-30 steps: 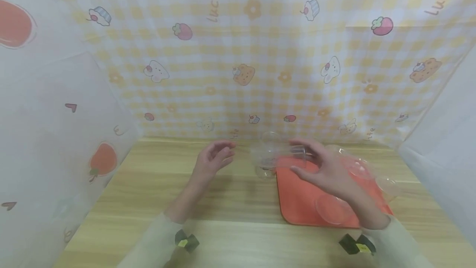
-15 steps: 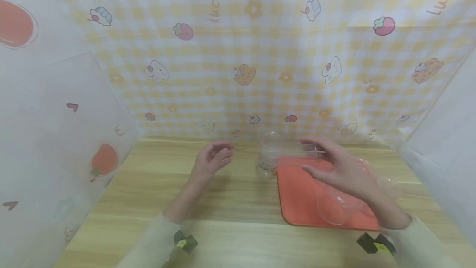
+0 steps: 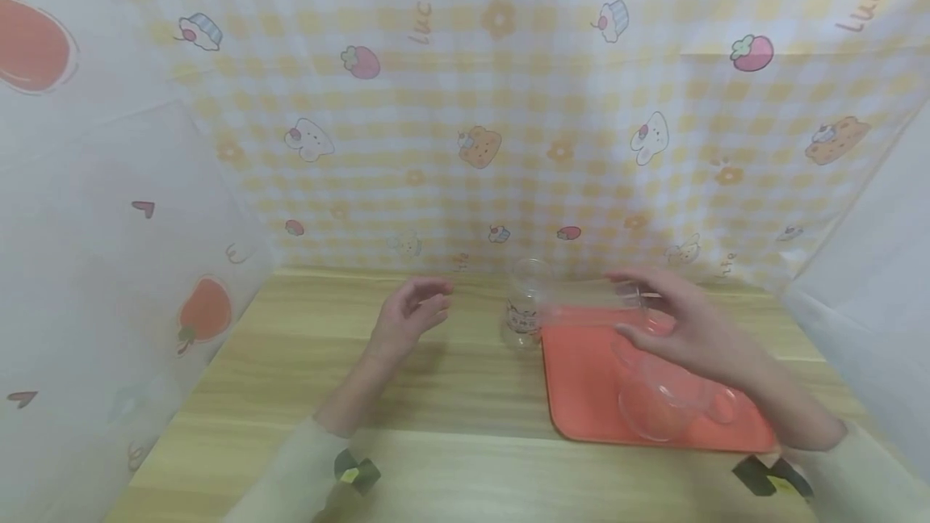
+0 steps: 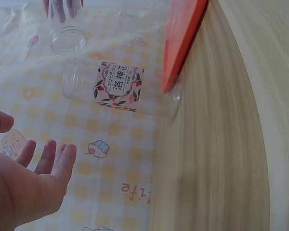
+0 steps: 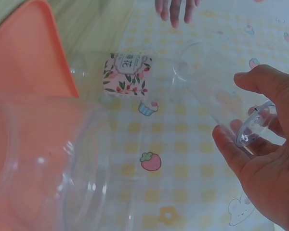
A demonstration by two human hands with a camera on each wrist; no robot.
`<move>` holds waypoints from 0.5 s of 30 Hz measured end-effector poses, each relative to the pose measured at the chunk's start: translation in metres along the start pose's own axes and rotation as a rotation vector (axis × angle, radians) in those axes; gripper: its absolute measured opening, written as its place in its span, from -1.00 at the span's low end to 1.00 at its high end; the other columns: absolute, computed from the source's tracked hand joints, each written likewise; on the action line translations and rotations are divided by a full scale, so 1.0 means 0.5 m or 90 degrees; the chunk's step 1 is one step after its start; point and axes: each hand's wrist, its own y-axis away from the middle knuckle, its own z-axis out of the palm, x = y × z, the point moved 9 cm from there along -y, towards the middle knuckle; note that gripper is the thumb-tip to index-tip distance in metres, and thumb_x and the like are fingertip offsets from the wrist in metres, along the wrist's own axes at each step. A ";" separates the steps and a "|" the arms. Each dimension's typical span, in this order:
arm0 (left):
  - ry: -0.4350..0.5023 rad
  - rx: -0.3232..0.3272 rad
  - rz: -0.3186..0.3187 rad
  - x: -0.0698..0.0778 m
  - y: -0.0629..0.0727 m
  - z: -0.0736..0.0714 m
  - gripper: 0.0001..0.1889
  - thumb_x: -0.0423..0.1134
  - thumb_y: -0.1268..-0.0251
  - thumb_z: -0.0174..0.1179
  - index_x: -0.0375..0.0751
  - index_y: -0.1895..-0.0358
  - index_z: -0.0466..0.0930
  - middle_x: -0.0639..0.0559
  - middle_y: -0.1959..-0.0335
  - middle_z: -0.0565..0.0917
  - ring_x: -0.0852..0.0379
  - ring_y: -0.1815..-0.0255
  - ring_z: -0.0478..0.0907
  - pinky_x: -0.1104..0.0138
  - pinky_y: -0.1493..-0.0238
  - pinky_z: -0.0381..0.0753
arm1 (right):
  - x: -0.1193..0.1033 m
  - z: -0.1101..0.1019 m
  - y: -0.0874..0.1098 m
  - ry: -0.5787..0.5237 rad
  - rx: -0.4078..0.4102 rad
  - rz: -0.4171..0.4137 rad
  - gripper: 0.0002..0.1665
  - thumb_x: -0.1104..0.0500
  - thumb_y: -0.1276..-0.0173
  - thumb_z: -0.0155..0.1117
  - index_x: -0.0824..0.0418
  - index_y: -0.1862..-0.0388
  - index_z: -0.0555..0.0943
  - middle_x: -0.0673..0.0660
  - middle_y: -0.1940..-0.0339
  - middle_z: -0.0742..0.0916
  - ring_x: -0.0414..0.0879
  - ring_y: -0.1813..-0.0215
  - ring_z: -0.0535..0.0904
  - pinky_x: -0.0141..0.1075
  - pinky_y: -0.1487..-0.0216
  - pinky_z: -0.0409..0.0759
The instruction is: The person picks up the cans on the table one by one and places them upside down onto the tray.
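Observation:
My right hand (image 3: 679,325) grips one end of a clear see-through jar (image 5: 212,91), held sideways above the back of the orange tray (image 3: 581,398). Its round far end points left, toward a second clear jar (image 3: 521,320) that stands upright at the tray's left edge. That standing jar bears a pink flowered label (image 4: 118,86) with Chinese characters. Left of it, my left hand (image 3: 409,317) hovers with fingers loosely bent and nothing in it. In the left wrist view, the held jar (image 4: 67,36) shows at the top, with fingertips behind its clear wall.
On the tray's front right lie clear round containers (image 3: 657,403), partly covered by my right forearm. Their outlines are faint. A checked cloth (image 3: 436,184) hangs behind the wooden table (image 3: 465,394), and white cloth (image 3: 109,305) lines the left side.
My right hand has moved right with the held jar, which has drawn away from the standing labelled jar. The left hand has hardly moved. The tray's right side is now more covered by the forearm.

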 end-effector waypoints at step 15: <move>-0.244 -0.066 0.013 0.014 -0.027 -0.001 -0.61 -0.26 -0.46 0.24 -0.27 -0.28 0.51 -0.14 -0.18 0.63 -0.13 -0.18 0.57 0.01 -0.20 0.58 | -0.026 -0.045 -0.007 0.161 -0.047 -0.126 -0.16 0.42 0.10 0.62 0.29 -0.27 0.57 0.09 -0.10 0.69 -0.04 0.02 0.62 -0.50 0.02 0.57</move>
